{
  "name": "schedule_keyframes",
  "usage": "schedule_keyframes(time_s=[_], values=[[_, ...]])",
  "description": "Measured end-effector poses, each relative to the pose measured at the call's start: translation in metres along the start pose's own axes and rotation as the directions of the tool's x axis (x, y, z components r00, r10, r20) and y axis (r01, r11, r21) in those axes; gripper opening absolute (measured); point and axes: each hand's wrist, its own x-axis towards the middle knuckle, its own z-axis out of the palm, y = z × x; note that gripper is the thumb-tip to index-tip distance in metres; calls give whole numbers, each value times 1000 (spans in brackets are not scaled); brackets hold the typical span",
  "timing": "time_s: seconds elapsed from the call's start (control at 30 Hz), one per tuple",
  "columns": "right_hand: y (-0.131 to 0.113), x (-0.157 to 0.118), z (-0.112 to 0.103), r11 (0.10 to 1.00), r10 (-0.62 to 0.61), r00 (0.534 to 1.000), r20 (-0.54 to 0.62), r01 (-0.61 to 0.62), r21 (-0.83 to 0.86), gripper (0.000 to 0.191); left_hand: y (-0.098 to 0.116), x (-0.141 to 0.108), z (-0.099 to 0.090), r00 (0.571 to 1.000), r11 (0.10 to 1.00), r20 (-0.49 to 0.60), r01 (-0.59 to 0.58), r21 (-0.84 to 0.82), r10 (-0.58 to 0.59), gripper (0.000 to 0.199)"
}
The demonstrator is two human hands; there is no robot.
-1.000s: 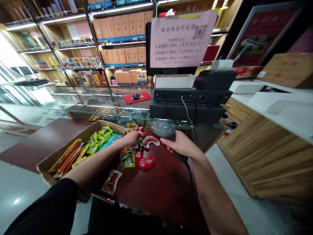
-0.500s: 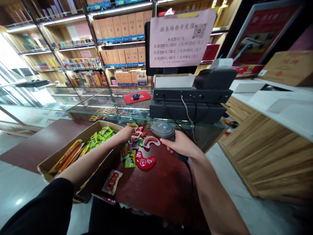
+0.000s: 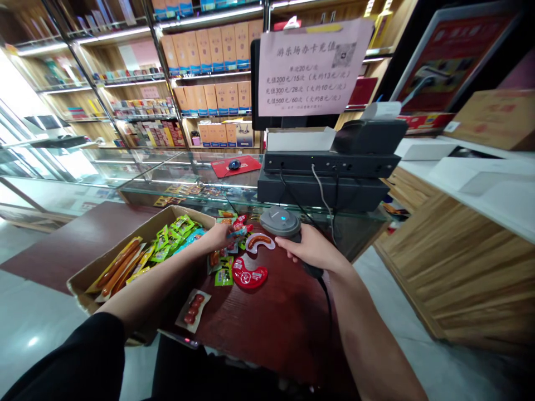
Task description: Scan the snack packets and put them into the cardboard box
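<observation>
Scanner [image 3: 281, 221] sits in your right hand [image 3: 311, 245], the fingers wrapped round its handle above the dark red table [image 3: 267, 323], its blue light lit; it is held as it was half a second ago. Your left hand [image 3: 220, 236] has changed more: it has come down a little toward you, and its fingertips now meet a blue-and-red pack [image 3: 240, 231] that did not show there before. You have them on or right against that pack, but I cannot tell whether they have closed on it. With your forearm shifted, the blue packs [image 3: 191, 239] in the box [image 3: 79, 292] show again beside the green packs [image 3: 168, 239]; the arm hid them in the last frame. The rest matches: the clear curved pack [image 3: 259, 241] lies just beyond the red curved pack [image 3: 249, 275], the green pack [image 3: 224, 273] lies beside the red one on its left, and the sausage pack [image 3: 193, 310] lies apart, nearer to you, by the table's near edge.
</observation>
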Motion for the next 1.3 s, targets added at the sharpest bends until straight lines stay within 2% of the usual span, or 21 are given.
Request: schedule_keyframes(time_s=[0.07,0.13,0.23,0.3,0.4,0.53,0.63,0.77,0.9,1.1,1.2,1.3], values=[[-1,0,1,1000,7,1000,0,-7,-8,24,-1,-5,-7,999,970,43,11,-242,-1,35],[-2,1,2,1000,19,1000,0,-19,-16,25,-2,-13,-15,991,880,135,53,-473,13,45],[-5,0,7,1000,12,1000,22,-11,-25,27,-3,-30,-31,972,749,233,123,-651,42,53],[-9,-1,12,1000,-4,999,54,5,-18,28,-5,-44,-43,969,711,245,148,-687,35,53],[-15,-3,24,1000,-7,993,117,8,-6,28,-15,-63,-55,983,676,185,145,-723,-13,49],[-23,-5,43,997,-66,984,164,70,-24,31,-37,-78,-56,991,610,91,130,-781,-95,44],[-28,-5,55,990,-126,980,153,135,-46,38,-49,-80,-54,985,576,83,156,-803,-151,44],[-28,-3,62,985,-146,976,162,159,-70,40,-55,-78,-53,987,543,99,151,-826,-124,39],[-27,-2,64,984,-140,979,149,154,-85,38,-57,-78,-53,990,532,107,138,-836,-88,36],[-30,-4,63,986,-120,980,159,136,-95,38,-57,-79,-51,986,532,104,157,-832,-129,37],[-30,-4,63,987,-111,983,148,126,-98,39,-54,-79,-51,986,510,122,161,-845,-110,39],[-30,-5,62,989,-105,984,145,119,-90,39,-52,-79,-52,984,524,138,175,-833,-109,37]])
